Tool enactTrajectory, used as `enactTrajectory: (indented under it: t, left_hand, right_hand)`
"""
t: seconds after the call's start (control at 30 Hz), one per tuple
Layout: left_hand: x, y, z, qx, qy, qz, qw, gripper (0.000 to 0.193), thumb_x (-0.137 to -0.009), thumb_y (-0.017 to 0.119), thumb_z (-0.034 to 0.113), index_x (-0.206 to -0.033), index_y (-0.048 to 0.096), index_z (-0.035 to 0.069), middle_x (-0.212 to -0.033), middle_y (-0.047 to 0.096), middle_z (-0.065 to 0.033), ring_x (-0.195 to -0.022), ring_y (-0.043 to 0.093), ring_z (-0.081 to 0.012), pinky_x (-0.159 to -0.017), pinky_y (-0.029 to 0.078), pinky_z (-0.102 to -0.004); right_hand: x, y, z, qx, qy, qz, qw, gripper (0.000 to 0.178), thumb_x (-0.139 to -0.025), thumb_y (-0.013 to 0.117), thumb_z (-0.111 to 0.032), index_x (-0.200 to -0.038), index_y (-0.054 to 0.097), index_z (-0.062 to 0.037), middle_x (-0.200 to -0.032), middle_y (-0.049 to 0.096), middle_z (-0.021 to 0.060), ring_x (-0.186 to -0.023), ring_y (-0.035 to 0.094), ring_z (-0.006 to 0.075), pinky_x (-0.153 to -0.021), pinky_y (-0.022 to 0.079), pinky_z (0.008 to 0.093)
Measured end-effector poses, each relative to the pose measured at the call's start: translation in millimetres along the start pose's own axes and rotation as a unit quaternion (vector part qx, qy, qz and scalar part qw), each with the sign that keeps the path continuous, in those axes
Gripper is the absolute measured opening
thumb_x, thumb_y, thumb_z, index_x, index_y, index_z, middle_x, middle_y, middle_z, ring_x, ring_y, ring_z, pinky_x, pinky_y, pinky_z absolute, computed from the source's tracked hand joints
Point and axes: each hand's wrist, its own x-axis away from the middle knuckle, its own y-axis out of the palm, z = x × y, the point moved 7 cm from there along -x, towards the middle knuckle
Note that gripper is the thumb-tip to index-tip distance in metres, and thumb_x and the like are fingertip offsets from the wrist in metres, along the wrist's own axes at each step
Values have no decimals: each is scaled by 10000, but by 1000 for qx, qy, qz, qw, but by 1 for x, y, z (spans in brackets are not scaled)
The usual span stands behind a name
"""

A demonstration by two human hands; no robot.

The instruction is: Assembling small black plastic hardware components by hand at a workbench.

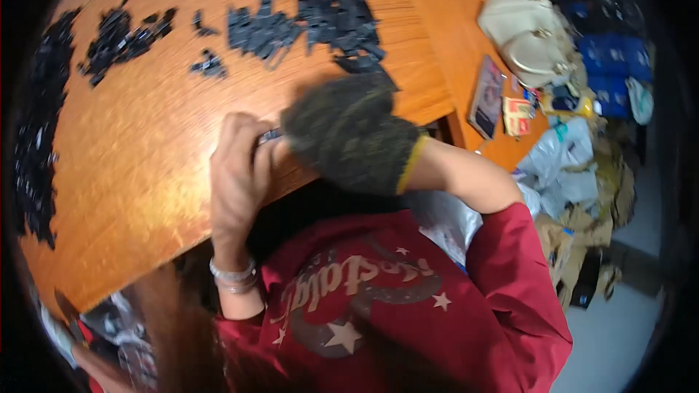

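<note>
My left hand, bare and with bracelets at the wrist, pinches a small dark piece above the near part of the table. Only a shiny bit of that piece shows between the fingers; its kind cannot be told. My right hand wears a dark knitted glove with a yellow cuff. It is curled closed right beside the left fingertips, and its fingers are partly blurred and turned away, so what it grips is hidden. Farther off lies a big heap of black plastic parts.
More black parts lie in a small pile, a cluster and a long heap at the left. On the right are a phone, a cream handbag and plastic bags. Another person's arm shows at lower left.
</note>
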Motion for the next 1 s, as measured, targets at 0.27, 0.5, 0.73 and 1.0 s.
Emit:
enactTrajectory:
  t: [0.27,0.5,0.73,1.0]
  left_hand:
    - [10,6,1,-8,-29,16,999,195,-798,529,-70,-986,548,-24,-911,510,-164,-819,544,-346,-700,450,-384]
    - [11,11,6,-23,-63,61,996,159,-843,525,-24,-992,580,-34,-934,532,-177,-827,562,-365,-737,466,-407]
    - [13,7,11,-26,-28,52,998,150,-836,534,-49,-981,574,-51,-924,552,-195,-829,575,-350,-757,471,-374]
    - [34,-4,-1,486,-171,-28,857,155,-943,542,40,-1069,535,-50,-1099,632,-227,-778,664,-219,-693,554,-271]
  right_hand:
    - [-38,43,-6,-368,142,-67,916,252,-605,720,-298,-687,660,-67,-640,630,148,-584,633,309,-509,485,447]
    - [-22,23,9,-314,99,-56,942,327,-619,715,-380,-727,664,-76,-664,639,155,-606,644,333,-534,507,450]
    - [-7,22,6,-317,149,6,937,173,-718,625,-247,-752,655,-79,-688,641,143,-628,650,297,-534,498,435]
    - [41,2,13,-568,243,25,786,335,-888,606,-182,-1199,597,-58,-1176,621,94,-1071,603,206,-906,470,316]
